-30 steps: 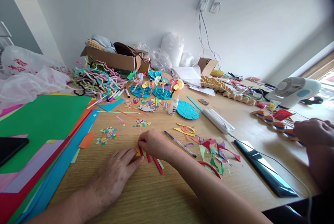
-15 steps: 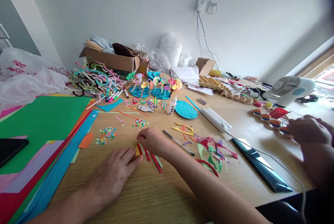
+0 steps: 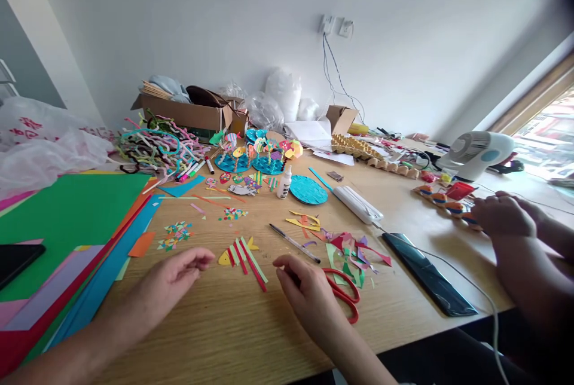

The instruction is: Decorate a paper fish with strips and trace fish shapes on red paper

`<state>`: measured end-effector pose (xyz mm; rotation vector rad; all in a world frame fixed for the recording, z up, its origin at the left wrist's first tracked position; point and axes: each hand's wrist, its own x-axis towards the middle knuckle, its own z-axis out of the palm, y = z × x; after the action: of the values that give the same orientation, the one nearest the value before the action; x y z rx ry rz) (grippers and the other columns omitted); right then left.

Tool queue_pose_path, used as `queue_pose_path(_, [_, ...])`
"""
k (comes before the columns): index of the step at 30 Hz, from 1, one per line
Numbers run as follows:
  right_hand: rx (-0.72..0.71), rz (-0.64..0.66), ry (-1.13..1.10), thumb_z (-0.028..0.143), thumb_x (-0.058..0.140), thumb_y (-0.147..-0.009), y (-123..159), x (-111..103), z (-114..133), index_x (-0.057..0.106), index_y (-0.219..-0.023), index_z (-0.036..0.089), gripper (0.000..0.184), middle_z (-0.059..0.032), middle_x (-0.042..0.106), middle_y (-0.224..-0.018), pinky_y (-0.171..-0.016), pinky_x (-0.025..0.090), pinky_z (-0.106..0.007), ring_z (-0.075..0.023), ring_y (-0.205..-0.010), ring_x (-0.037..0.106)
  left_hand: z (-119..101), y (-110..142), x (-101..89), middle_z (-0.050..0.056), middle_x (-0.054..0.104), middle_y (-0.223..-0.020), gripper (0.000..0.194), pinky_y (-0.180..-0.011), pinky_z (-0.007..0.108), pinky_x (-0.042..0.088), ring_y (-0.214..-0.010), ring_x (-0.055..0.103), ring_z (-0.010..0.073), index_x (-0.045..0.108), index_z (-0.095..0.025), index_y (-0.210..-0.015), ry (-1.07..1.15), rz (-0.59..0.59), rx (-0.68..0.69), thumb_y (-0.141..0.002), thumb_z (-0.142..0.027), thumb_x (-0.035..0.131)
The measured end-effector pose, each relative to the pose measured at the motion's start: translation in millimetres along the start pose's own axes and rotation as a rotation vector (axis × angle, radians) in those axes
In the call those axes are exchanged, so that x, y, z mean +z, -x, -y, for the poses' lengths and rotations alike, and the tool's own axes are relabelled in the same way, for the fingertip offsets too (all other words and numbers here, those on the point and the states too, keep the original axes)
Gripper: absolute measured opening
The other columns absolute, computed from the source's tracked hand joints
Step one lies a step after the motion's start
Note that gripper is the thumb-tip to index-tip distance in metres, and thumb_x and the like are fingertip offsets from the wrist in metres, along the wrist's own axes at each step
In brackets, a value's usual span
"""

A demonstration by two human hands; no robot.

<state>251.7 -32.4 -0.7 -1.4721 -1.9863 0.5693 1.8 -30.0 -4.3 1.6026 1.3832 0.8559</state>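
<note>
Yellow paper fish [image 3: 223, 259] is lying lower ctr of frame, long axis running approx. L–R, under red/green strips [image 3: 250, 264]. We're holding L hand [image 3: 183, 268], nearer, half-open, empty, just left of its head; R hand [image 3: 305, 288], loosely curled, empty, right of strips.

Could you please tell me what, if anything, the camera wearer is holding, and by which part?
Nothing appears held: the left hand and right hand both look empty, the yellow paper fish lying between them.
</note>
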Motion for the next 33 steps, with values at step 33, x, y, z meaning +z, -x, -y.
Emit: queue_pose_path(33, [0.02, 0.036, -0.07, 0.017, 0.042, -0.084, 26.5, 16.0, -7.1, 0.061, -0.086, 0.018, 0.02, -0.0039, 0.066, -0.078, -0.064, 0.041, -0.024, -0.0165, -0.072, 0.061, -19.7, -11.9, -8.1, 0.011, 0.06, -0.116, 0.049, -0.077, 0.029, 0.04, -0.107, 0.055, 0.0221, 0.048, -0.019, -0.121, 0.535, 0.176, -0.46, -0.076, -0.034, 0.06])
